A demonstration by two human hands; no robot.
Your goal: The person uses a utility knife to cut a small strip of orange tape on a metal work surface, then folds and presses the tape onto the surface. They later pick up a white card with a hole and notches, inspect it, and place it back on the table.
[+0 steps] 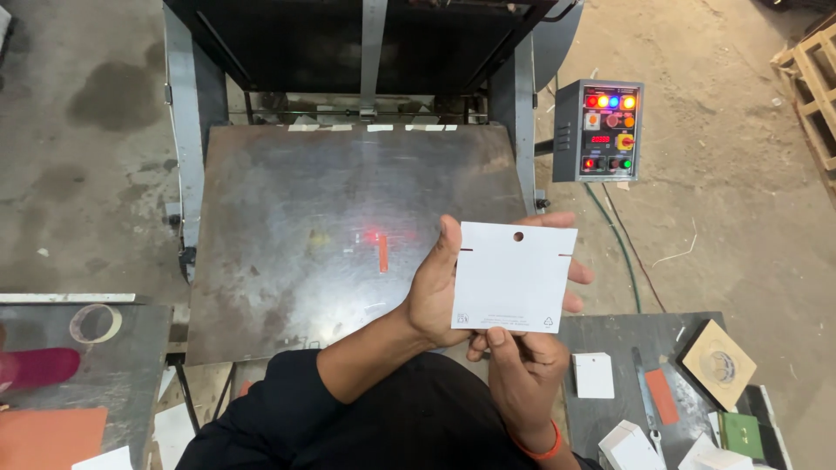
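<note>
I hold a white die-cut card (514, 277) over the front right corner of a steel machine plate (287, 218). The card has a round hole near its top edge and a short slit on each side. My left hand (433, 292) grips its left edge, thumb up along the side, fingers showing behind the right edge. My right hand (521, 370), with an orange wristband, pinches the card's bottom edge from below. A small orange strip (383, 252) lies on the plate to the left of the card.
A control box (599, 130) with lit buttons stands right of the plate. A dark side table (627, 335) at lower right carries white card stacks (594, 375), an orange piece and a tan die-cut piece (718, 363). A tape roll (94, 323) lies on a table at left.
</note>
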